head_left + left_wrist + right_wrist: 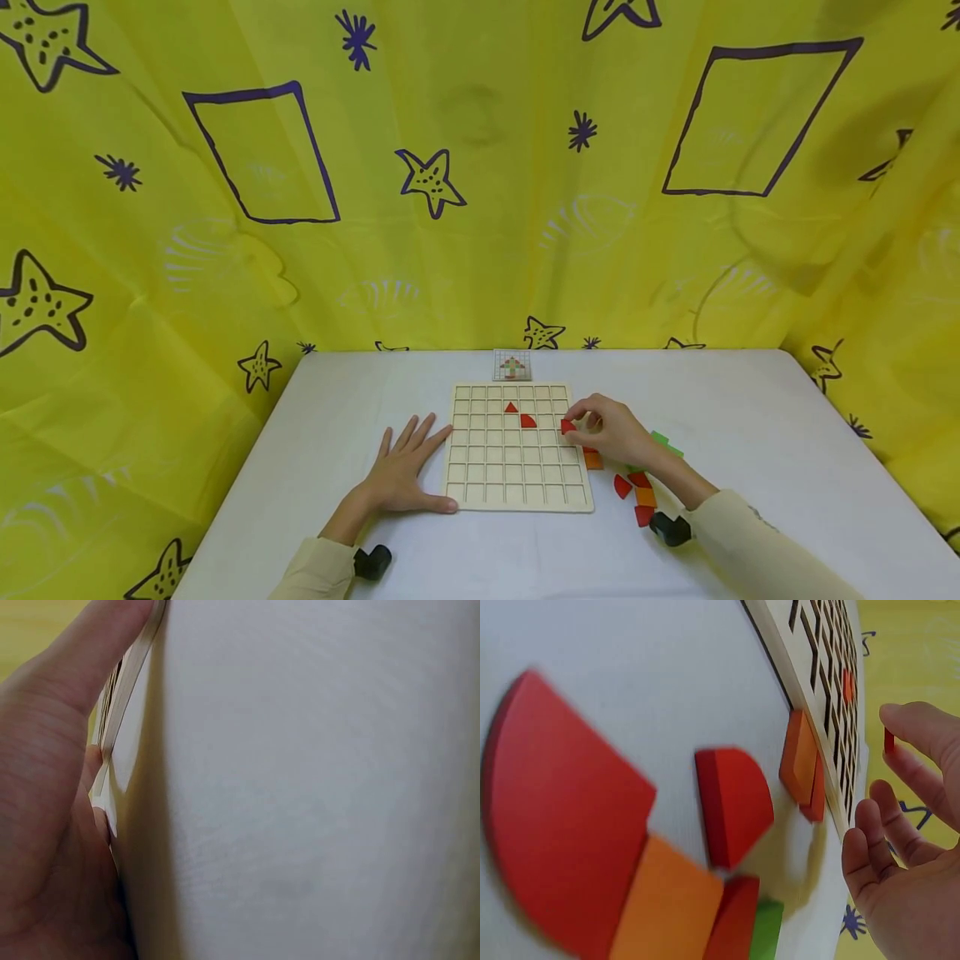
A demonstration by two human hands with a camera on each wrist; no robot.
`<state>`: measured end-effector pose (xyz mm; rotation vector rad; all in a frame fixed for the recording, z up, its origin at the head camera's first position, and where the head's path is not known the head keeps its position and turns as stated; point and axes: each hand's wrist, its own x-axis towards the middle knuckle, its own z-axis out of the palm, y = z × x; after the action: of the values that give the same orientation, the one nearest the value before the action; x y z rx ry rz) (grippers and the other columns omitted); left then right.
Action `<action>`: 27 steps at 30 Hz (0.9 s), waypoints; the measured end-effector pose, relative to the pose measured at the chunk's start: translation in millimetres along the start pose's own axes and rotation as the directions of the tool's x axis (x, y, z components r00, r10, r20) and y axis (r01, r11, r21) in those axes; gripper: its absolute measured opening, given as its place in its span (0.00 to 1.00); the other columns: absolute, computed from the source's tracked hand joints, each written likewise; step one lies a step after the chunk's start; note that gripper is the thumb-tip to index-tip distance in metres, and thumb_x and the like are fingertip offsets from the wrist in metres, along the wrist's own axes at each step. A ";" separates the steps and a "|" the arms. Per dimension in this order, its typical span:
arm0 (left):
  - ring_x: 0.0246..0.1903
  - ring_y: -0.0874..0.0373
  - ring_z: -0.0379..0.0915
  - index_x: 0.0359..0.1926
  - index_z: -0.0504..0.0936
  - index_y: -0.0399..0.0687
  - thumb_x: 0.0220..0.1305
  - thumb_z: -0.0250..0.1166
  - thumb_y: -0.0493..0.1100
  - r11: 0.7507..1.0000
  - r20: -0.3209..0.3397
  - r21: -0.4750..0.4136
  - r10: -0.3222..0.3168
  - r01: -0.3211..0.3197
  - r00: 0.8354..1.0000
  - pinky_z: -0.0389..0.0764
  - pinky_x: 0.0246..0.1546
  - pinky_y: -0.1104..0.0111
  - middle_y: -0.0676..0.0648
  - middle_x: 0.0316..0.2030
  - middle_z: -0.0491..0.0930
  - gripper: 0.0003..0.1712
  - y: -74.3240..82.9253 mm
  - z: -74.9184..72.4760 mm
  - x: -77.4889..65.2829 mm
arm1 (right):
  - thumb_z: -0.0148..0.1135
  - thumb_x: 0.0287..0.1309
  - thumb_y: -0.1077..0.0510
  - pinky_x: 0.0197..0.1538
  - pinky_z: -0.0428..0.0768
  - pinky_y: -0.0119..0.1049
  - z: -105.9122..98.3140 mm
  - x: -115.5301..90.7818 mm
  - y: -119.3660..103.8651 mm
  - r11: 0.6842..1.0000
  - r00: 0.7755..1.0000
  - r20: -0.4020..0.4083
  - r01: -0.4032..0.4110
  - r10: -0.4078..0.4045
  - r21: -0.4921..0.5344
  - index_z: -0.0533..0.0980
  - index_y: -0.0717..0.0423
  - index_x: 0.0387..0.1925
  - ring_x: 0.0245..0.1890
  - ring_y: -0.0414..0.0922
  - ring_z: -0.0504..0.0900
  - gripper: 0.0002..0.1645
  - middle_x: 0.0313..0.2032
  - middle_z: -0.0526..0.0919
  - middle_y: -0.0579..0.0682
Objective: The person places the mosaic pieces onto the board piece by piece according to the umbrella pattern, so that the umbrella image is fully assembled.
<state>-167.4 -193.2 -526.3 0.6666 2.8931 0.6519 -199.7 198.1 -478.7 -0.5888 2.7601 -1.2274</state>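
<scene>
A square wooden grid board (480, 454) lies on the white table. A red triangle (512, 407) and a red quarter-circle piece (528, 421) sit in its upper middle cells. My left hand (401, 477) is spread beside the board, its thumb and index fingertip at the left edge. Over the right edge, my right hand (617, 432) pinches a small red piece (567, 427) between thumb and index finger. In the right wrist view this red piece (889, 741) shows edge-on, and the other fingers are loosely bent.
Right of the board lie loose red (622, 486), orange (645, 497) and green (660, 437) pieces, partly under the right forearm. An orange piece (799, 754) lies against the board's edge. A pattern card (512, 365) stands behind the board, before a yellow curtain (480, 275).
</scene>
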 end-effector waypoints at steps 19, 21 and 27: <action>0.81 0.44 0.29 0.82 0.54 0.65 0.39 0.71 0.82 1.000 0.011 -0.005 -0.004 0.004 1.000 0.27 0.73 0.35 0.49 0.82 0.42 0.71 0.0 -0.6 0.7 | 0.78 0.56 0.58 0.34 0.74 0.32 30.0 9.1 -13.0 0.999 0.999 -0.046 -0.007 0.009 0.041 0.85 0.55 0.41 0.33 0.44 0.73 0.12 0.39 0.80 0.50; 0.81 0.44 0.29 0.82 0.54 0.65 0.39 0.71 0.82 1.000 0.010 -0.008 -0.002 0.002 1.000 0.27 0.73 0.35 0.48 0.82 0.42 0.71 0.1 -0.7 1.0 | 0.78 0.56 0.58 0.34 0.74 0.32 31.7 9.5 -12.0 1.000 0.999 -0.043 -0.010 0.011 0.029 0.85 0.55 0.41 0.33 0.44 0.72 0.12 0.38 0.80 0.49; 0.81 0.43 0.30 0.82 0.54 0.65 0.40 0.72 0.82 1.000 0.004 -0.016 0.005 -0.004 1.000 0.27 0.73 0.34 0.47 0.82 0.43 0.71 2.4 -2.6 0.2 | 0.77 0.55 0.60 0.36 0.72 0.34 36.1 12.9 -10.6 1.000 0.999 -0.035 -0.026 0.026 -0.009 0.86 0.54 0.40 0.33 0.44 0.71 0.10 0.37 0.80 0.47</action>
<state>-167.1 -192.2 -522.9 0.6719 2.8803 0.6722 -200.7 161.5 -494.3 -0.5354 2.7943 -1.2308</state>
